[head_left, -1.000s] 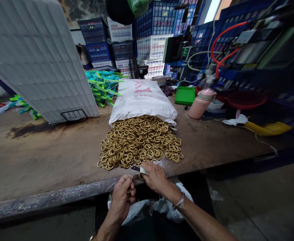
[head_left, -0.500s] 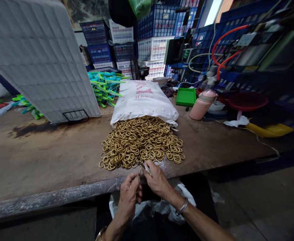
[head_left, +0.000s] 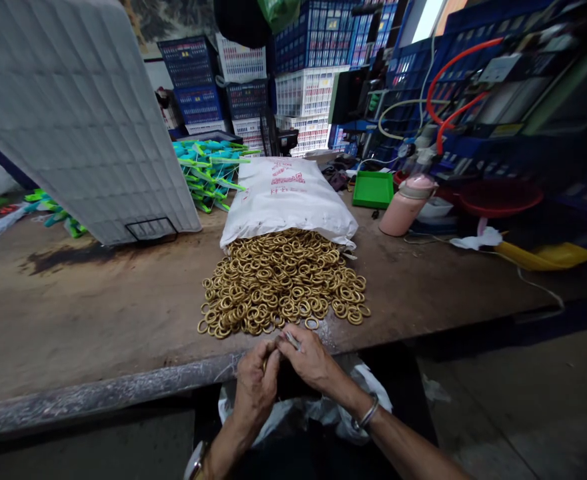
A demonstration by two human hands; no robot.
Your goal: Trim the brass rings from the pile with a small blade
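Note:
A heap of gold-coloured rings (head_left: 273, 287) spills from the mouth of a white sack (head_left: 288, 200) onto the table. Just in front of the heap, at the table's near edge, my two hands meet. My left hand (head_left: 256, 380) is closed, with a bit of a gold ring (head_left: 265, 365) showing between thumb and fingers. In the closed fingers of my right hand (head_left: 311, 360) is a small pale-handled tool (head_left: 292, 341); its tip is hidden at the left fingers, so its exact kind cannot be made out.
A white padded panel (head_left: 83, 120) stands at the left, beside bright blue-green pieces (head_left: 206, 173). On the right are a green tray (head_left: 372, 189), a pink bottle (head_left: 407, 205) and a yellow scoop (head_left: 543, 255). A white plastic bag (head_left: 293, 417) lies below the table edge. Crates (head_left: 303, 93) are stacked behind.
My hands have come together; the right fingers and tool have moved against the left fingers. The ring that showed between the hands is now mostly covered by the left hand.

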